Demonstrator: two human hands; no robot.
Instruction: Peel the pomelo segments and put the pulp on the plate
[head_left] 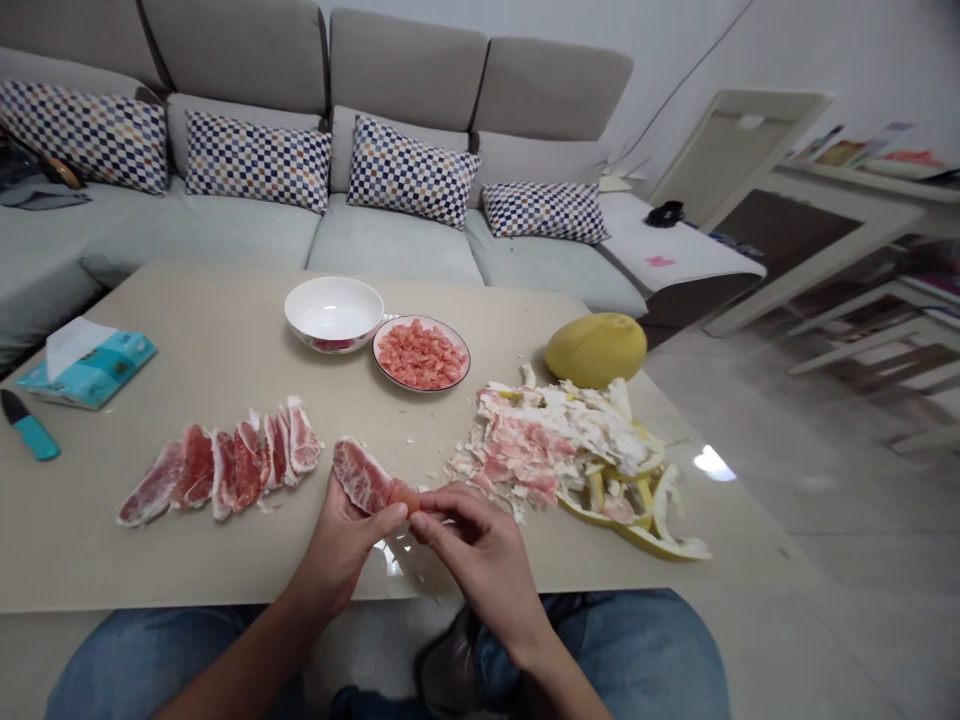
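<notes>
A pomelo segment (361,474) with white membrane and some bared pink flesh at its right end lies in my left hand (346,545), fingers closed round it. The fingertips of my right hand (480,550) pinch at that bared end; exactly what they grip is partly hidden. Left of my hands, several unpeeled pomelo segments (225,470) lie in a row on the table (247,570). Peeled pink flesh pieces fill a dark-rimmed plate (422,353). To the right lies a heap of membrane and pith scraps (555,430) with yellow rind (652,540).
A white bowl (334,312) stands behind the plate's left side. A whole yellow pomelo (596,349) sits behind the scraps. At the left are a blue tissue pack (94,365) and a knife with a turquoise handle (35,436). A grey sofa (397,240) stands beyond the table.
</notes>
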